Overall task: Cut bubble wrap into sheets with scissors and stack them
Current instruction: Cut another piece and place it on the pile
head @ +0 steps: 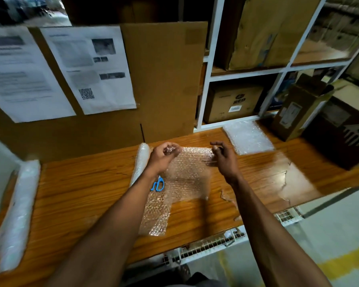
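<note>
A: Wooden worktop (pixel 91 183), shelving behind. Item one?

B: Cut bubble wrap sheet (pixel 187 172), lifted by its far edge. I log left hand (pixel 164 156) fingers pinching the left corner, right hand (pixel 224 157) fingers pinching the right.

A: Stack?

B: Stack of sheets (pixel 248 136), far right; right hand nearer. Scissors (pixel 158 184) lie under the left wrist.

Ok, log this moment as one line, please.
phase: lifting cut sheet | left hand: pinching corner | right hand: pinching corner | scissors: on table | stack: far right
</note>
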